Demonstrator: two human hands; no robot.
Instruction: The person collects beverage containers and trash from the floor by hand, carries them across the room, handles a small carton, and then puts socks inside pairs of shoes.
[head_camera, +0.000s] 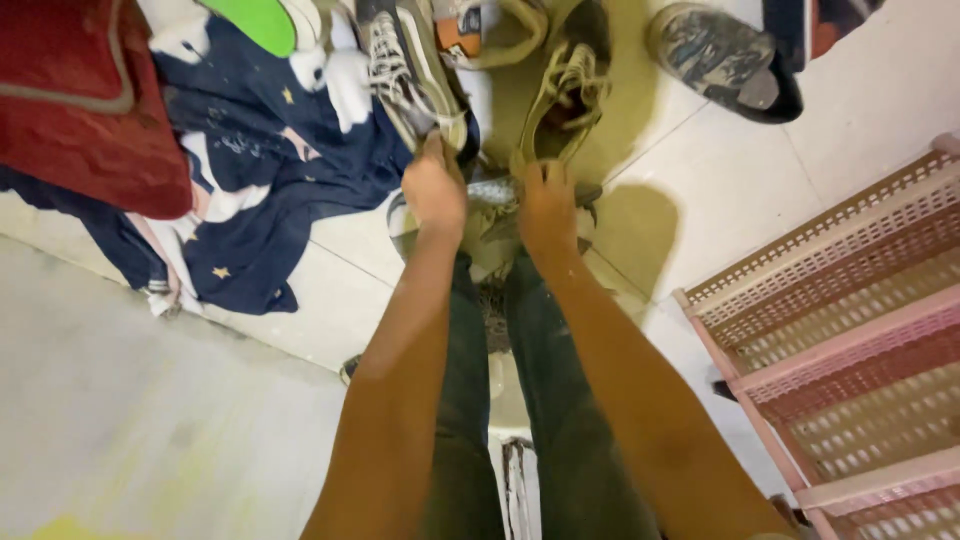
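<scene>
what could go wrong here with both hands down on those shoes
The left hand pinches just the heel end of the grey laced sneaker, so it might slip. The right hand grips the olive sneaker, whose loose laces could snag. The pink slatted rack stands close to the right arm and could get bumped.

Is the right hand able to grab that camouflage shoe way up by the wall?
Probably not right away. The right hand is already gripping the olive sneaker, and the camouflage shoe lies farther off, though bare floor lies between.
</scene>
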